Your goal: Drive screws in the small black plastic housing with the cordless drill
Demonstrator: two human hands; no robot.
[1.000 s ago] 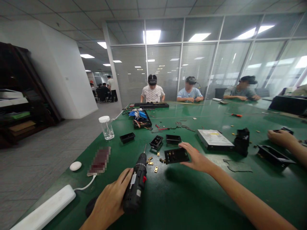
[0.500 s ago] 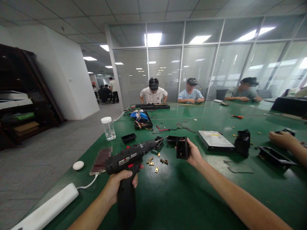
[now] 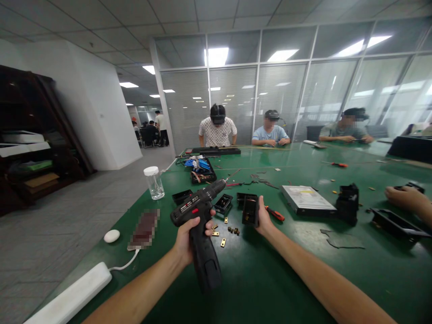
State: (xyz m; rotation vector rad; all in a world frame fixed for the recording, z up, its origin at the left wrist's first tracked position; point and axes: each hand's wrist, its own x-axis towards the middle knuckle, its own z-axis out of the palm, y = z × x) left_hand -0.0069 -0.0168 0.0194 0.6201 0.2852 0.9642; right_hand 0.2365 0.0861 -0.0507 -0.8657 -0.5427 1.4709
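Observation:
My left hand [image 3: 187,236] is closed round the grip of a black cordless drill [image 3: 200,223], lifted above the green table [image 3: 256,279], its nose pointing up and to the right. My right hand [image 3: 263,220] grips a small black plastic housing [image 3: 250,211], held on edge just right of the drill's tip. Several small brass parts and screws [image 3: 227,232] lie on the table between my hands. Two more black housings [image 3: 223,203] sit just behind them.
A clear jar with a white lid [image 3: 154,182], a phone on a cable [image 3: 144,230], a white power strip [image 3: 69,297] and a white oval object [image 3: 111,236] are on the left. An optical drive [image 3: 308,199], a red-handled tool [image 3: 275,213], another person's hand [image 3: 405,198]. Three people sit at the far end.
My left hand raised the drill from lying on the table and carried it forward toward the housing. My right hand picked the black housing up and turned it on edge.

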